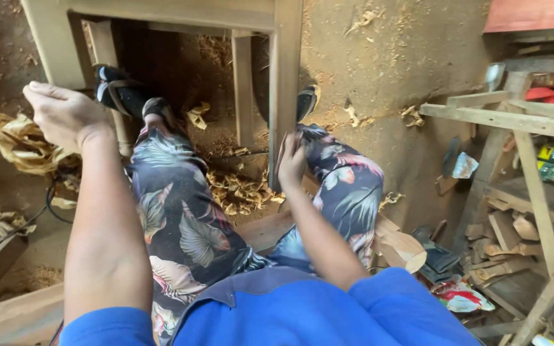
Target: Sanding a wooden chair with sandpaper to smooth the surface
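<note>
Both hands work the pale wooden frame (161,13): left hand (65,115) rests open by one leg, right hand (292,160) fingers press a sanding scrap (apparently) against another leg (283,90), needing steady strokes.

The wooden chair frame (181,38) stood on the ground just ahead of the seated person's knees. The left hand (65,115) rested at its left leg; the right hand (292,160) pressed against its right leg. Wood shavings (242,192) lay beneath it, and a rack of offcuts (520,211) stood well to its right.
</note>
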